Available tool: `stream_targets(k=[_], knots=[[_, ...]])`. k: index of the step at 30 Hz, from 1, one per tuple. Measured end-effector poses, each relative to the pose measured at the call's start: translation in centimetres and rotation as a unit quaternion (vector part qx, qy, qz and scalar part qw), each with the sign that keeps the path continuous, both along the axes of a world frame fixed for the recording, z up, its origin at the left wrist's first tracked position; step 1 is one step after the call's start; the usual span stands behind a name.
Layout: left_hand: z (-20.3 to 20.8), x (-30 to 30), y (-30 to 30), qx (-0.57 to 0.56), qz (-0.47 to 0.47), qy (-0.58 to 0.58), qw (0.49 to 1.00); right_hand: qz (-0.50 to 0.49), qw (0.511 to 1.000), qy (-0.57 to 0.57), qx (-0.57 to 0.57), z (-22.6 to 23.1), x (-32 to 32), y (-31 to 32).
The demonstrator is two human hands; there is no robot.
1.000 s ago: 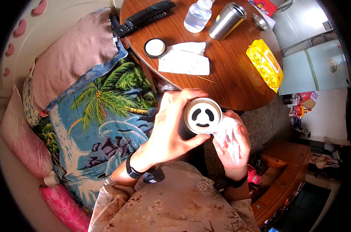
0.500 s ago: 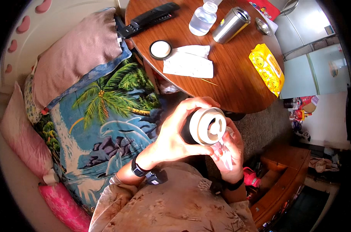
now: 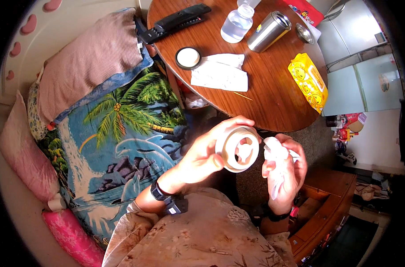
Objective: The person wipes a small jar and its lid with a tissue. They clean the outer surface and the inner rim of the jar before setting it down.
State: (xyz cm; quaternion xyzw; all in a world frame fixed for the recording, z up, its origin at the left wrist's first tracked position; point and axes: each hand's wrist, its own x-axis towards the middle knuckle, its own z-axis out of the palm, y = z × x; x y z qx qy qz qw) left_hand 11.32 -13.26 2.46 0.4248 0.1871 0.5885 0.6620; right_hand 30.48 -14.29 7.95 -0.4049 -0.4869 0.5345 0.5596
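My left hand (image 3: 204,155) is wrapped round a round off-white cup lid (image 3: 228,151) with a cut-out opening, its top turned up toward me. What lies under the lid is hidden. Just right of it, my right hand (image 3: 291,171) pinches a crumpled white wipe (image 3: 277,162), apart from the lid. Beyond my hands, on the round wooden table (image 3: 274,104), stands an open steel tumbler (image 3: 269,33) beside a plastic bottle of clear liquid (image 3: 237,24). A black-rimmed white disc (image 3: 187,57) lies next to a flat white tissue sheet (image 3: 220,75).
A thin wooden stick (image 3: 243,95) and a yellow wipes pack (image 3: 308,82) lie on the table. Remote controls (image 3: 175,22) rest at its left edge, a small steel cap (image 3: 304,33) at the right. A bed with a dolphin-print blanket (image 3: 122,147) stretches along my left. A wooden drawer unit (image 3: 323,200) stands right.
My right hand has drawn away to the right from the lid, carrying the wipe. My left hand still grips the lid, whose top has turned more toward me.
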Motion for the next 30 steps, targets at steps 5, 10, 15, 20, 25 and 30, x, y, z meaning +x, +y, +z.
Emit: stream_targets(k=[5, 10, 15, 20, 25, 30], knots=[[0.0, 0.8, 0.0, -0.102, -0.126, -0.173, 0.971, 0.006, 0.98, -0.143, 0.139, 1.4, 0.0, 0.5], [-0.2, 0.7, 0.0, -0.146, -0.185, -0.241, 0.942, 0.012, 0.904, -0.323, 0.278, 3.4, -0.8, 1.6], [-0.7, 1.1, -0.2, -0.163, -0.165, -0.229, 0.945, 0.069, 0.892, -0.337, 0.293, 3.3, -2.5, 1.3], [-1.0, 1.8, -0.4, -0.177, -0.075, -0.136, 0.972, 0.087, 0.802, -0.432, 0.403, 2.6, -4.2, 3.3], [-1.1, 1.3, 0.0, -0.099, 0.029, -0.031, 0.994, 0.06, 0.815, -0.442, 0.37, 1.9, -3.7, 3.6], [-2.3, 2.1, 0.3, -0.062, 0.072, 0.002, 0.995, 0.108, 0.855, -0.4, 0.312, 1.4, -3.5, 2.1]])
